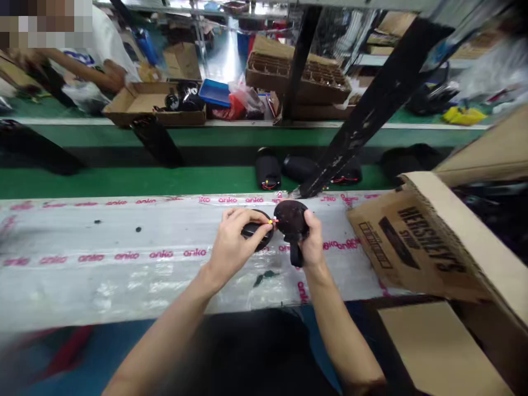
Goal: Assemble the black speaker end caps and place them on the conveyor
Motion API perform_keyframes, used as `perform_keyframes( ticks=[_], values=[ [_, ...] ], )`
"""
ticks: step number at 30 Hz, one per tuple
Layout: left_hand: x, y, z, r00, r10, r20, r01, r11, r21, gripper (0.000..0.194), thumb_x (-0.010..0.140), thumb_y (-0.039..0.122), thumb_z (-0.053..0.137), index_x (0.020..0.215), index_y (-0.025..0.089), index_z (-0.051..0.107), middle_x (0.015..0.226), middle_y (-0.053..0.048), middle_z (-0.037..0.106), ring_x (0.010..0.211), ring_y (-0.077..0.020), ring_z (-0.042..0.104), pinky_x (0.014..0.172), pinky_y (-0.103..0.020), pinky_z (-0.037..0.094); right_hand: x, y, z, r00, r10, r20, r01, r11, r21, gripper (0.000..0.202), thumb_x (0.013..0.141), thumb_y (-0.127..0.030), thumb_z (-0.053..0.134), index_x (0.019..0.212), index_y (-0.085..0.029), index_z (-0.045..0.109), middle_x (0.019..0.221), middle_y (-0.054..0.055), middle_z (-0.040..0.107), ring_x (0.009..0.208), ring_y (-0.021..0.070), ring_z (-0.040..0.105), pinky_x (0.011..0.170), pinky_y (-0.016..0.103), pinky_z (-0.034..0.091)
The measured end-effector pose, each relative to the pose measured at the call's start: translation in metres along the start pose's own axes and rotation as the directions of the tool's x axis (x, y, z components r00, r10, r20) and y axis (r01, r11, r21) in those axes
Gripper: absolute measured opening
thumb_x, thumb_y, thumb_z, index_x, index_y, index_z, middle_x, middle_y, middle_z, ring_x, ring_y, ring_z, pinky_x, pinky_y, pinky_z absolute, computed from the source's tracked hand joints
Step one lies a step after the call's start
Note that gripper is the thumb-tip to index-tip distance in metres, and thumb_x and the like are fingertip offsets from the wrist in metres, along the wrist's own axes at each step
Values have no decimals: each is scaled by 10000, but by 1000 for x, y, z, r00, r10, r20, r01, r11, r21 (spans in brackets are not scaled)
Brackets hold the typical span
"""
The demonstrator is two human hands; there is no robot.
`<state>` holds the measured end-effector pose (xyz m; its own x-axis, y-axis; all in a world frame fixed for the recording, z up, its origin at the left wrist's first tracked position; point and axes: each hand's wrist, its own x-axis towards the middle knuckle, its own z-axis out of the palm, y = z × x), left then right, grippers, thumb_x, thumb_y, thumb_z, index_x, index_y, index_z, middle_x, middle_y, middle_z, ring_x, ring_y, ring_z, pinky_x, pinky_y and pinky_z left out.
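Note:
My left hand (236, 242) pinches a small wire connector (271, 221) with yellow and red on it, between thumb and fingertips. Under those fingers is a round black cap (264, 237), partly hidden, and I cannot tell whether the hand also holds it. My right hand (312, 242) is wrapped round a black round-ended housing (290, 217), from which a black strap (296, 253) hangs down. The short coloured wires bridge the gap between housing and cap. Both hands are just above the plastic-covered bench (165, 283).
Black cylinders (268, 168), some with wires showing, lie on the green strip (214, 179) beyond the bench. A slanted black post (371, 110) rises ahead. Cardboard boxes (412, 236) crowd the right. Across the way, a person (111, 49) works beside an open carton (140, 99).

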<state>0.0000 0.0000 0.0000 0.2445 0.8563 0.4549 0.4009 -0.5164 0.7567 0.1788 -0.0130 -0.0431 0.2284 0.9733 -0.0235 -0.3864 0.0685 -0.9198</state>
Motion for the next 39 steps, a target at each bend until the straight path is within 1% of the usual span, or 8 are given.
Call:
perform_keyframes(
  ticks=[5,8,15,19,24,27,34,39],
  values=[
    [-7,0,2,999,23,-33,-23,1000,0,113,955,163,808,964,235,721,969,19,807,949,-189,723,987,-396,486,3,-8,2,990,-99,96,109,989,-100,538,1017,-656,523,1253,-262,802,1295,54,800,1207,307,740,1082,459,599],
    [-8,-2,4,997,54,-58,-55,998,-15,105,964,167,798,982,233,718,979,13,802,951,-186,717,990,-397,491,2,-12,3,979,-157,133,177,972,-154,499,1035,-612,514,1302,-283,780,1349,44,778,1303,312,697,1197,483,520],
    [-7,-6,3,995,89,-52,-91,995,-40,79,979,190,782,982,230,714,968,-1,797,960,-195,722,980,-395,514,4,-13,4,977,-128,169,148,983,-112,524,1046,-606,455,1247,-258,791,1277,63,799,1231,321,735,1132,500,564],
    [-8,-5,4,995,71,-72,-72,997,-13,82,973,194,780,983,229,707,971,1,798,944,-194,719,981,-400,516,-1,-20,5,966,-186,182,216,963,-161,573,1061,-615,372,1300,-266,758,1272,72,792,1192,327,744,1065,513,593],
    [-7,-2,9,991,82,-105,-79,996,33,73,968,194,766,984,228,703,964,0,798,927,-189,724,964,-404,517,-12,-33,9,908,-334,253,409,839,-360,517,1029,-642,510,1361,-301,714,1349,74,734,1256,339,691,1105,527,555],
    [-7,1,13,986,93,-139,-87,995,46,92,948,178,767,953,228,689,922,9,787,893,-183,723,944,-403,517,-15,-37,14,892,-373,255,451,768,-455,489,1015,-615,591,1373,-300,702,1345,75,717,1260,328,665,1098,508,547],
    [-6,0,16,982,108,-157,-99,993,64,89,964,188,769,940,226,692,903,8,791,883,-183,727,922,-404,517,-16,-27,20,937,-308,165,347,870,-349,440,1080,-559,454,1299,-276,710,1258,64,737,1183,296,684,1054,471,550],
    [-5,-3,11,968,238,-76,-231,969,92,72,1011,166,723,1041,229,710,964,-5,819,946,-195,735,930,-409,521,-16,-27,24,903,-397,164,429,820,-379,437,1049,-576,541,1316,-273,707,1303,68,728,1226,300,670,1103,476,529]
  ],
)
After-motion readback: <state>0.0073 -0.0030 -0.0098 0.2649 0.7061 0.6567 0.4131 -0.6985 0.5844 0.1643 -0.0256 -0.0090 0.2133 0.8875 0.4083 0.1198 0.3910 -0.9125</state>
